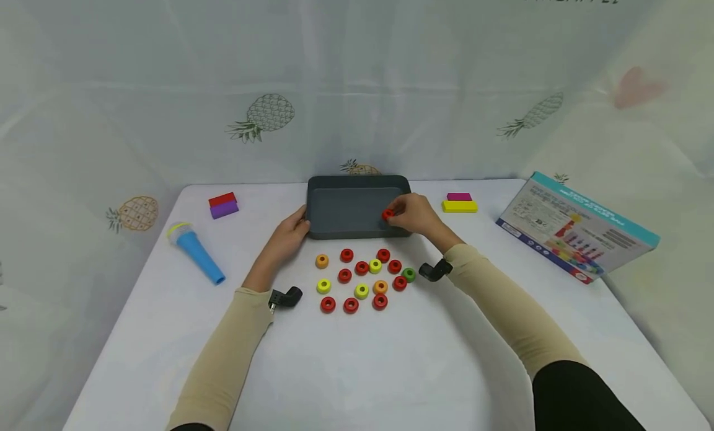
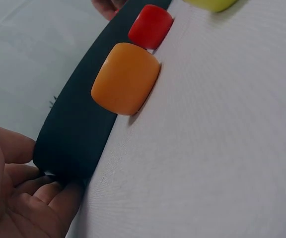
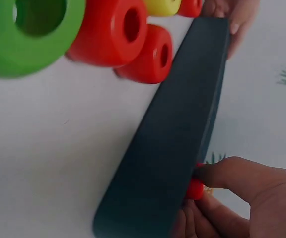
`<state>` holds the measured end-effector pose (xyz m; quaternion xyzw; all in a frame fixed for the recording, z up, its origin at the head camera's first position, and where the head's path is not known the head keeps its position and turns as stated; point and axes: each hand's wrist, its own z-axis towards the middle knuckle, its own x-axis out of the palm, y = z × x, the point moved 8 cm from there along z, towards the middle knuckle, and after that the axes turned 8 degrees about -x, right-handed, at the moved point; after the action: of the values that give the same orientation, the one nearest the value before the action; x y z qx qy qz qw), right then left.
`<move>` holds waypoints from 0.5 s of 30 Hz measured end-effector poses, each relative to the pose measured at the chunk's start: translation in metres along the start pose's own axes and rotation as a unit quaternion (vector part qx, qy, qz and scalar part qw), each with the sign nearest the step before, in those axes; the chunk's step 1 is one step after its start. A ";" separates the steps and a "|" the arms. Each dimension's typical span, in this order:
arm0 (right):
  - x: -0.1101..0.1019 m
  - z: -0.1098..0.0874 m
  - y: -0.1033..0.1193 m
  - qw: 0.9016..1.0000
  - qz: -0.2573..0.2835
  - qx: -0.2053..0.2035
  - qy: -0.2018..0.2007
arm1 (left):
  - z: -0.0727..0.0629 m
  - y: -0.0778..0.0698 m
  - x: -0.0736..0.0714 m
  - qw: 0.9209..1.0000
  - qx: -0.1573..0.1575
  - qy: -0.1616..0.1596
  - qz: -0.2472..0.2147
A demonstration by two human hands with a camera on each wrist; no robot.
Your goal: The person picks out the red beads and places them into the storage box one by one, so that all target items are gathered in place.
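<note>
A dark grey rectangular tray point(image 1: 351, 231) lies at the far side of the white table. My left hand point(image 1: 284, 237) grips its left end, the thumb at the rim and the other fingers curled at its corner point(image 2: 66, 153). Over the tray's right part, my right hand point(image 1: 415, 214) pinches a red ring-shaped bead point(image 1: 387, 214) between thumb and fingers; in the right wrist view this bead point(image 3: 195, 189) shows just past the tray's wall. Several loose beads lie in front of the tray, among them an orange one point(image 1: 321, 261), a yellow one point(image 1: 361, 291) and a green one point(image 1: 409, 275).
A blue toy microphone point(image 1: 202, 256) lies at the left. Red and purple blocks point(image 1: 224, 209) sit at the back left, magenta and yellow blocks point(image 1: 460, 206) right of the tray. A printed box point(image 1: 574, 229) leans at the right edge. A patterned curtain point(image 1: 357, 77) hangs behind.
</note>
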<state>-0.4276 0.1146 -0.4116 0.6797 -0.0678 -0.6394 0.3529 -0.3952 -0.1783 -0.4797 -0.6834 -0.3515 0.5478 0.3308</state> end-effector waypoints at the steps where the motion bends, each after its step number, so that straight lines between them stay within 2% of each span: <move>1: 0.001 0.001 -0.002 1.000 -0.001 0.005 0.002 | 0.000 0.000 0.001 1.000 -0.001 0.001 0.002; 8: 0.008 0.003 -0.012 0.999 -0.001 0.030 0.025 | -0.001 -0.002 0.001 1.000 -0.003 0.000 0.008; 15: 0.012 0.007 -0.013 0.999 -0.018 0.026 0.042 | 0.000 -0.002 -0.001 1.000 -0.013 0.000 0.011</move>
<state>-0.4364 0.1149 -0.4284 0.7157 -0.0574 -0.6149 0.3263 -0.3957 -0.1783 -0.4774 -0.6915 -0.3511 0.5470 0.3152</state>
